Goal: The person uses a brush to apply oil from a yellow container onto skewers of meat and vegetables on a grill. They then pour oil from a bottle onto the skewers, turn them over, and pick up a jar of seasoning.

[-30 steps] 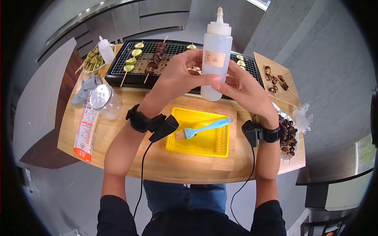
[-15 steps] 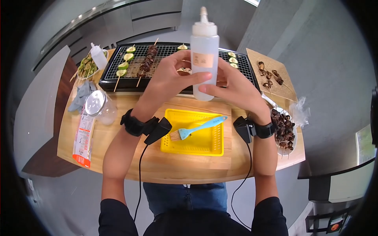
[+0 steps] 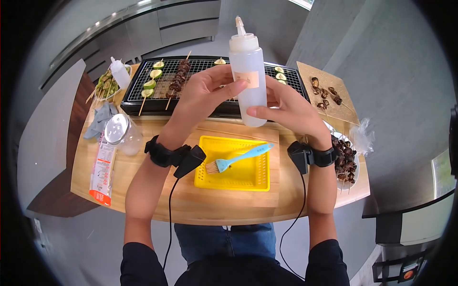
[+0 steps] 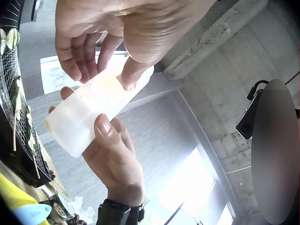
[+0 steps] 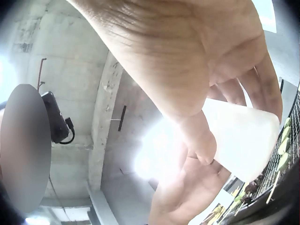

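Observation:
In front of the chest, above the table, both hands hold a translucent squeeze bottle point(image 3: 252, 106) with a white nozzle cap and a pale orange label. It leans slightly, nozzle up and to the left. My left hand point(image 3: 206, 89) grips the bottle's left side, its thumb across the label. Lower down, my right hand point(image 3: 293, 112) holds the right side, thumb near the base. Most fingers of both hands pass behind the bottle in the head view. From the left wrist, the bottle's base point(image 4: 70, 133) shows between the two hands.
Behind is a black grill point(image 3: 191, 107) with skewers of zucchini point(image 3: 149, 85) and dark meat point(image 3: 177, 78). Nearer sits a yellow basket point(image 3: 232, 185) holding a blue brush point(image 3: 245, 155). A lidded jar point(image 3: 128, 138) stands left; a plate of dark skewers point(image 3: 345, 159) lies right.
The bottle has shifted left in the head view and now tilts, nozzle leftward. The left thumb has moved up from below the label onto it. Both hands keep their hold.

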Motion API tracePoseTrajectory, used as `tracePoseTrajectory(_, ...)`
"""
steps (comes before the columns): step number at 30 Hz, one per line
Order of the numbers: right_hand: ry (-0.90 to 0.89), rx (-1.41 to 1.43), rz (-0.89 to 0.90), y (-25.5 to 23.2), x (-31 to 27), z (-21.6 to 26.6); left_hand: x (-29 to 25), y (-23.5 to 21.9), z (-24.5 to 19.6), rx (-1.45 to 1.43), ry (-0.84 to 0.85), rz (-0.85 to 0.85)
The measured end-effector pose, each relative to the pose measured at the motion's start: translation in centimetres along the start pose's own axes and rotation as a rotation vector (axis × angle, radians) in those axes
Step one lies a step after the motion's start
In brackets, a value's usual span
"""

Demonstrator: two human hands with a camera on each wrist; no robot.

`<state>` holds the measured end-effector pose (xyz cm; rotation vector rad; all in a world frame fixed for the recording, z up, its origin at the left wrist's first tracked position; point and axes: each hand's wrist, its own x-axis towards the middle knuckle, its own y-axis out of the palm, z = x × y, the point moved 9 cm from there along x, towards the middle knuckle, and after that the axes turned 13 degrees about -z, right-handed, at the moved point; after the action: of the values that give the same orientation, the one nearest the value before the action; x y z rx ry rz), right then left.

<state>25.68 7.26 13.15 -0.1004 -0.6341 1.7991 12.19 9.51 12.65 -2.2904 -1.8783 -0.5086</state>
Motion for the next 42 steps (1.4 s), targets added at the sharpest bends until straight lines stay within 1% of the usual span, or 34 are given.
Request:
tracePoseTrajectory(1,0.024,0.042,0.039,0.4,-0.1,-0.2,-0.1,0.3,0.0,-0.024,-0.019,0.035)
tracePoseTrajectory(2,0.022,0.042,0.049,0.6,-0.1,-0.1,-0.1,0.2,-0.1,-0.024,-0.019,0.025)
tracePoseTrajectory(4,0.063,0.141,0.076,1.1,-0.4,0.4,-0.2,0.3,-0.2,-0.093,-0.037,0.048)
tracePoseTrajectory(7,0.063,0.208,0.127,1.6,-0.5,0.4,-0.5,0.1,-0.7,-0.047,-0.027,0.011)
tracePoseTrajectory(10,0.067,0.226,0.134,1.8,-0.4,0.6,-0.5,0.1,-1.0,-0.05,-0.005,0.008)
tracePoseTrajectory(14,0.051,0.223,0.104,1.9,-0.3,0.4,-0.5,-0.2,-1.1,-0.047,-0.014,-0.017)
tracePoseTrajectory(16,0.042,0.152,0.101,1.7,-0.3,0.6,-0.4,-0.3,-0.8,-0.05,-0.035,-0.03)
tracePoseTrajectory(20,0.063,0.128,0.084,1.5,-0.3,0.3,-0.4,-0.4,-0.7,-0.019,-0.014,-0.026)
tracePoseTrajectory(23,0.058,0.09,0.104,1.7,-0.3,0.0,-0.2,-0.3,-0.4,0.002,-0.025,0.015)
tracePoseTrajectory(25,-0.026,0.094,0.049,1.4,0.0,0.0,-0.1,-0.3,-0.3,0.014,-0.062,0.049)
tracePoseTrajectory(26,-0.023,0.098,0.045,1.1,0.0,-0.1,0.1,-0.3,0.2,0.017,-0.065,0.054)
tracePoseTrajectory(28,-0.073,-0.154,-0.054,-0.3,0.2,-0.3,0.5,-0.6,0.4,0.04,0.024,0.067)
tracePoseTrajectory(29,-0.123,-0.136,-0.124,-1.0,0.4,-0.2,0.4,-1.0,0.3,0.048,0.021,0.067)
tracePoseTrajectory(30,-0.125,-0.13,-0.124,-1.4,0.4,-0.6,0.6,-2.2,0.4,0.401,0.043,-0.019)
tracePoseTrajectory(31,-0.111,-0.141,-0.165,-2.4,0.5,-1.0,0.7,-3.6,0.2,0.751,0.067,-0.107)
tracePoseTrajectory(32,-0.095,-0.154,-0.206,-3.5,0.4,-1.3,0.7,-4.2,0.4,0.753,0.067,-0.109)
tracePoseTrajectory(33,-0.091,-0.236,-0.247,-4.4,0.1,-1.4,0.7,-5.0,2.0,0.862,-0.013,-0.057)
tracePoseTrajectory(34,-0.093,-0.231,-0.245,-4.9,0.0,-1.5,0.6,-5.8,3.8,0.971,-0.097,-0.003)
tracePoseTrajectory(35,-0.071,-0.262,-0.268,-5.6,0.0,-1.9,0.5,-6.0,5.8,0.922,-0.222,0.082)
tracePoseTrajectory(36,-0.049,-0.293,-0.291,-6.2,-0.1,-2.2,0.5,-6.3,6.4,0.927,-0.226,0.08)
tracePoseTrajectory(38,-0.029,-0.346,-0.306,-6.9,-0.1,-2.6,0.0,-5.7,8.2,0.916,-0.377,0.182)
tracePoseTrajectory(40,-0.028,-0.428,-0.318,-7.4,-0.1,-3.2,0.1,-5.4,9.1,0.894,-0.392,0.199)
tracePoseTrajectory(42,-0.039,-0.439,-0.32,-7.6,-0.1,-3.3,-0.1,-5.7,10.4,0.838,-0.476,0.198)
